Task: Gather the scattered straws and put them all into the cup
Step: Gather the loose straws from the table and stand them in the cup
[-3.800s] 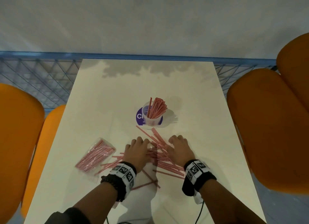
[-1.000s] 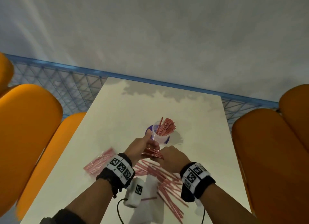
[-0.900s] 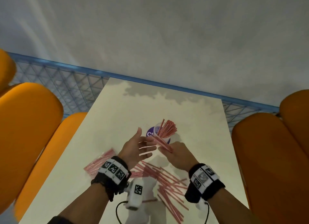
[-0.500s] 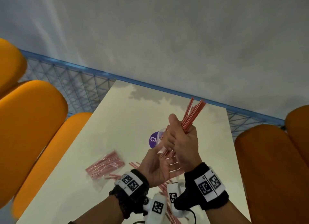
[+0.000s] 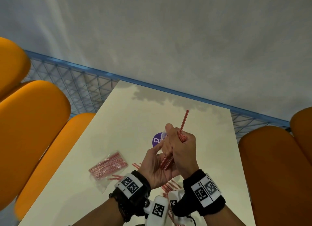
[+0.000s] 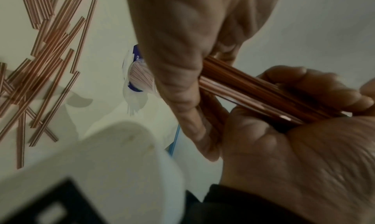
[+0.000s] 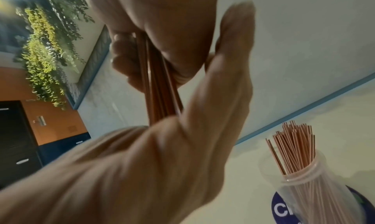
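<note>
Above the table, my right hand [image 5: 184,149] grips a bundle of red-and-white straws [image 5: 181,136] upright. One straw [image 5: 185,119] sticks out well above the rest. My left hand [image 5: 155,163] cups the bundle's lower ends, with its fingers [image 6: 332,91] curled round them and the ends against the palm. The clear cup [image 7: 304,187] with a purple label stands just beyond the hands and holds many straws [image 7: 294,147]. In the head view the hands hide most of the cup [image 5: 162,136]. Several loose straws [image 6: 44,55] lie on the table below my wrists.
A clear bag of straws [image 5: 108,166] lies on the white table [image 5: 128,121] to the left of my hands. Orange chairs [image 5: 30,128] stand along both sides. A blue mesh fence [image 5: 81,87] runs past the far edge.
Both hands gathered straws from the table and lifted them. Since half a second ago the bundle has slid down in my right fist, leaving one straw sticking out high.
</note>
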Tool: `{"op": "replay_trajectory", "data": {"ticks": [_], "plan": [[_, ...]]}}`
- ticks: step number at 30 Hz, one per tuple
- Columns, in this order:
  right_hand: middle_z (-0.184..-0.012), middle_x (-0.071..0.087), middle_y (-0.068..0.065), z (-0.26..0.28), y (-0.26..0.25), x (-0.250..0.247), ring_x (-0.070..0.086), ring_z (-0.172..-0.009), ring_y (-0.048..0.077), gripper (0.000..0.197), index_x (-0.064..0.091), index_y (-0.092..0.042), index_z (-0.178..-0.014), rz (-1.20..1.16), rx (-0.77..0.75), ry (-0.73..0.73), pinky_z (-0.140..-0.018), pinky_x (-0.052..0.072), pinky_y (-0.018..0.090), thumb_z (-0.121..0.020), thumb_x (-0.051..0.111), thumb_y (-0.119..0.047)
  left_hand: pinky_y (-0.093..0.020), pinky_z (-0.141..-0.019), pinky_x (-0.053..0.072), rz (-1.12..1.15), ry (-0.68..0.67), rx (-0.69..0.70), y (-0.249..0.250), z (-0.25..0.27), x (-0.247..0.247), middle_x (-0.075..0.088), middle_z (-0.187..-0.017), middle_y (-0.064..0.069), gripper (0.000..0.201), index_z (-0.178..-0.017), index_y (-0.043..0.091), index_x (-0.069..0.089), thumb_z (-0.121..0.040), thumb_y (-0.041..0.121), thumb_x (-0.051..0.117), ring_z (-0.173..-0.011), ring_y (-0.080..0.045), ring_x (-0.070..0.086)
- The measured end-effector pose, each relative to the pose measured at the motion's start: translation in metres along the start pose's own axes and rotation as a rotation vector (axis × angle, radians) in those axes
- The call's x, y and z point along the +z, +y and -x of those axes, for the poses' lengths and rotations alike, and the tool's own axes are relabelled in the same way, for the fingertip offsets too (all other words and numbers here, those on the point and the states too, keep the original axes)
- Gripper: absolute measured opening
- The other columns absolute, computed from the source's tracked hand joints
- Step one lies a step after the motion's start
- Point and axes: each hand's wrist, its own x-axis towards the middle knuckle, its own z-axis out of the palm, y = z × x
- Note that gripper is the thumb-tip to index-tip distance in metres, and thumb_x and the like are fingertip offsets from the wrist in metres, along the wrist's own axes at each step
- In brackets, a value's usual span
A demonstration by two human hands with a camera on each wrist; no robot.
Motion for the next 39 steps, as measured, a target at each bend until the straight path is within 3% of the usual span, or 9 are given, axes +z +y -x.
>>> {"op": "replay_trajectory", "data": {"ticks": [8,12,17,20,23,26,30,33,39], "plan": [[-0.047,0.056,0.009,0.002,-0.001,0.002,0.054,-0.046,0.023,0.042,0.057,-0.001,-0.064,-0.039,-0.066,0.036,-0.071,0.055,0.032,-0.085,0.071,-0.034,-0.047,-0.097,0.048,-0.03,0.05,0.06,0.003,0.004,0.008,0.066,-0.104,-0.025,0.051,-0.1,-0.009,0.067,-0.092,0.038,0.05,-0.099,-0.036,0.066],[-0.048,0.057,0.01,0.003,-0.001,0.002,0.055,-0.046,0.027,0.037,0.058,-0.004,-0.072,-0.042,-0.108,0.039,-0.063,0.052,0.047,-0.086,0.068,-0.037,-0.047,-0.079,0.058,-0.022,0.055,0.072,0.0,0.005,0.014,0.069,-0.087,-0.023,0.052,-0.078,-0.007,0.071,-0.093,0.035,0.044,-0.081,-0.035,0.071],[-0.043,0.038,0.016,0.006,0.006,0.005,0.037,-0.04,0.022,0.065,0.041,0.007,-0.059,-0.032,-0.037,0.087,-0.051,0.04,0.04,-0.083,0.066,-0.048,-0.048,-0.088,0.057,-0.047,0.052,0.113,-0.002,0.004,0.019,0.062,-0.11,-0.023,0.043,-0.119,-0.005,0.061,-0.093,0.028,0.054,-0.099,-0.035,0.066],[-0.039,0.024,0.002,0.006,0.007,0.006,0.02,-0.037,0.016,0.07,0.023,-0.003,-0.049,-0.082,0.023,0.124,-0.045,0.021,0.03,-0.089,0.062,-0.046,-0.043,-0.084,0.057,-0.262,0.147,0.164,-0.004,0.002,0.022,0.058,-0.112,-0.019,0.048,-0.133,0.005,0.055,-0.093,0.031,0.058,-0.098,-0.03,0.062],[-0.04,0.023,0.001,0.004,0.006,-0.004,0.019,-0.039,0.016,0.068,0.023,-0.008,-0.048,-0.126,0.096,0.116,-0.048,0.018,0.037,-0.09,0.059,-0.048,-0.027,-0.051,0.044,-0.783,0.331,0.264,-0.006,0.006,0.015,0.058,-0.066,-0.012,0.055,-0.08,0.011,0.068,-0.099,0.053,0.038,-0.052,-0.019,0.052],[-0.046,0.046,0.01,0.008,0.015,-0.017,0.043,-0.046,0.022,0.064,0.045,-0.003,-0.047,0.04,0.147,0.103,-0.057,0.043,0.036,-0.094,0.057,-0.045,-0.023,-0.051,0.035,-1.245,0.458,0.352,-0.007,0.011,0.006,0.044,-0.044,0.003,0.072,-0.05,0.016,0.051,-0.1,0.057,0.021,-0.039,-0.011,0.035],[-0.056,0.058,0.001,0.016,0.036,-0.041,0.044,-0.052,0.006,0.046,0.059,-0.005,-0.065,0.446,0.092,0.186,-0.058,0.04,0.021,-0.091,0.062,-0.043,-0.026,-0.05,0.03,-1.788,0.65,0.598,-0.006,0.003,-0.024,0.036,-0.043,0.001,0.062,-0.048,0.014,0.033,-0.103,0.042,0.02,-0.039,-0.015,0.031],[-0.045,0.051,-0.009,0.018,0.045,-0.051,0.043,-0.045,0.004,0.049,0.049,-0.018,-0.054,0.672,0.101,0.124,-0.052,0.038,0.013,-0.093,0.057,-0.045,-0.024,-0.051,0.03,-2.003,0.724,0.605,-0.004,-0.003,-0.037,0.036,-0.043,0.002,0.061,-0.049,0.015,0.032,-0.101,0.041,0.016,-0.038,-0.012,0.031],[-0.043,0.035,-0.003,-0.015,0.039,-0.082,0.04,-0.043,0.014,0.05,0.037,-0.021,-0.054,1.04,0.07,0.053,-0.049,0.029,0.019,-0.099,0.047,-0.04,-0.032,-0.071,0.05,-2.048,0.43,0.526,0.032,-0.022,-0.032,0.061,-0.074,0.002,0.037,-0.078,0.019,0.053,-0.102,0.039,0.033,-0.066,-0.014,0.055]]}}
